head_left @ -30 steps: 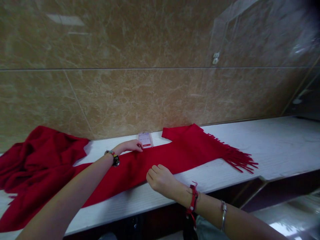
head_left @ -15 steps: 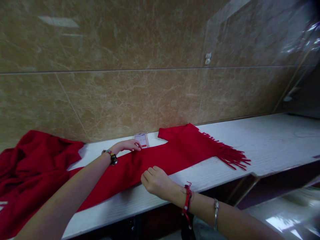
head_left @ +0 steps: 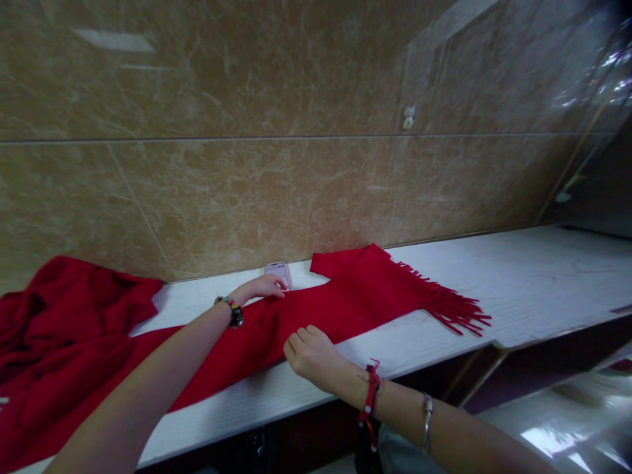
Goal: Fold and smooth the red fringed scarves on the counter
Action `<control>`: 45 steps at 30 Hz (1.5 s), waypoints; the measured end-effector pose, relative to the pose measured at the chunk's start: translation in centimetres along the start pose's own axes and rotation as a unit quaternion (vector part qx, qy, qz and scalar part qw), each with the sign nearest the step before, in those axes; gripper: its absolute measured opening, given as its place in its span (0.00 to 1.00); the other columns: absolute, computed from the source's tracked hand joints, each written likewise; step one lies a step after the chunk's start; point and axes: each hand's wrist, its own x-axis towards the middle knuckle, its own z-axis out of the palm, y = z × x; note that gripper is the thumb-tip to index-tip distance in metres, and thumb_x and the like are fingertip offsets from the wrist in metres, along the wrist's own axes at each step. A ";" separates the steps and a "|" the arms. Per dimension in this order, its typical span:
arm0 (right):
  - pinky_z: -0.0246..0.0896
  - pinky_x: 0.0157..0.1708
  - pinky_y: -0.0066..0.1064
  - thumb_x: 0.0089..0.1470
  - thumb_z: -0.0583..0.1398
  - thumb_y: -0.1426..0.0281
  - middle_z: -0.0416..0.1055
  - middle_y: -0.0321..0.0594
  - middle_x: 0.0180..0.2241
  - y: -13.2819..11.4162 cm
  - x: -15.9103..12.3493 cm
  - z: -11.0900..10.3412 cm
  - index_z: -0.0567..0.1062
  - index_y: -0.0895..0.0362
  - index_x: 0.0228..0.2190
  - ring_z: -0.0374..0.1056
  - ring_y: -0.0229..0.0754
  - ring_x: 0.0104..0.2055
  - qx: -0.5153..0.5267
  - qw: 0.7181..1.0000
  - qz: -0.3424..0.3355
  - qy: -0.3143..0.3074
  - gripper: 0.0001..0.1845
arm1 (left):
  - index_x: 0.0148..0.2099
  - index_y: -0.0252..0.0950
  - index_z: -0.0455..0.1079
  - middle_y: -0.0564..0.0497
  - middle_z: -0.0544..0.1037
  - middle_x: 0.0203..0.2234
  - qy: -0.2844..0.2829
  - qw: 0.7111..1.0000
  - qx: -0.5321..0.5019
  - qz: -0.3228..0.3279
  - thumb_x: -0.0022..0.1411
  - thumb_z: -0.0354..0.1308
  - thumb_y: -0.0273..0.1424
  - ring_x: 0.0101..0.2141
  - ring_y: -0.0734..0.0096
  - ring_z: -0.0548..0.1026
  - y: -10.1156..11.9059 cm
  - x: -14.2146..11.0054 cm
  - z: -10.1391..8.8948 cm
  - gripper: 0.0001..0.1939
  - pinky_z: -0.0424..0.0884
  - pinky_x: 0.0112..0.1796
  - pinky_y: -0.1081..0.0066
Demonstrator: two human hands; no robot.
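Observation:
A long red scarf (head_left: 340, 296) with a fringed right end lies along a white shelf, and its left part runs into a loose heap of red cloth. My left hand (head_left: 268, 286) is at the scarf's far edge, fingers bent down and pinching the edge. At the near edge, my right hand (head_left: 313, 357) is closed with the fingers curled around the cloth. Between the hands the scarf is spread, with a dark shadow across it. One corner of it is folded out at the back.
A phone (head_left: 277, 270) lies at the wall behind my left hand. The heaped red cloth (head_left: 74, 309) fills the left of the white shelf (head_left: 533, 276). A brown marbled wall (head_left: 276, 197) stands behind, with a small white fitting (head_left: 408, 117). Dark open compartments lie below the shelf's front edge.
My left hand has slid slightly right along the far edge and covers more of the phone. My right hand has shifted a little right. The fringed end lies nearly as before.

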 end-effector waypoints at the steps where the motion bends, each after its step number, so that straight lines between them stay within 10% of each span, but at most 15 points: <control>1: 0.50 0.25 0.32 0.51 0.53 0.80 0.66 0.41 0.25 0.1 0.0 -0.1 0.66 0.61 0.27 0.60 0.41 0.27 0.000 1.000 -0.001 0.001 0.04 | 0.34 0.34 0.72 0.54 0.73 0.24 0.003 1.000 -0.009 0.000 0.38 0.59 0.31 0.24 0.75 0.65 0.0 -0.1 -0.1 0.16 0.59 0.25 0.76; 12: 0.46 0.24 0.31 0.53 0.51 0.78 0.65 0.38 0.24 4.1 -0.3 -4.4 0.66 0.60 0.27 0.58 0.39 0.25 -0.060 0.993 0.054 0.090 0.06 | 0.44 0.33 0.66 0.46 0.72 0.40 0.047 0.979 -0.197 0.018 0.45 0.58 0.37 0.36 0.71 0.70 2.3 -0.2 -3.1 0.23 0.65 0.37 0.72; 24: 0.45 0.25 0.32 0.56 0.46 0.79 0.65 0.42 0.24 16.2 -6.8 -11.6 0.70 0.59 0.30 0.57 0.39 0.27 -0.245 0.964 0.104 0.001 0.15 | 0.48 0.31 0.64 0.44 0.72 0.41 0.087 0.956 -0.250 0.129 0.51 0.56 0.28 0.36 0.73 0.70 15.4 10.1 -2.9 0.20 0.64 0.39 0.70; 33: 0.49 0.27 0.30 0.53 0.51 0.77 0.67 0.42 0.28 22.5 -16.0 -6.4 0.67 0.59 0.43 0.61 0.38 0.28 -0.237 0.952 0.138 -0.139 0.14 | 0.45 0.27 0.67 0.41 0.74 0.38 0.062 0.974 -0.144 0.166 0.47 0.56 0.24 0.35 0.66 0.72 20.0 19.7 4.0 0.19 0.66 0.35 0.70; 45: 0.55 0.28 0.27 0.54 0.51 0.75 0.68 0.42 0.31 24.0 -19.2 -1.9 0.67 0.57 0.42 0.66 0.38 0.31 -0.129 0.956 0.175 -0.197 0.13 | 0.40 0.30 0.71 0.46 0.76 0.35 0.089 0.974 -0.005 0.210 0.46 0.57 0.24 0.35 0.68 0.72 18.2 24.7 9.4 0.15 0.65 0.39 0.72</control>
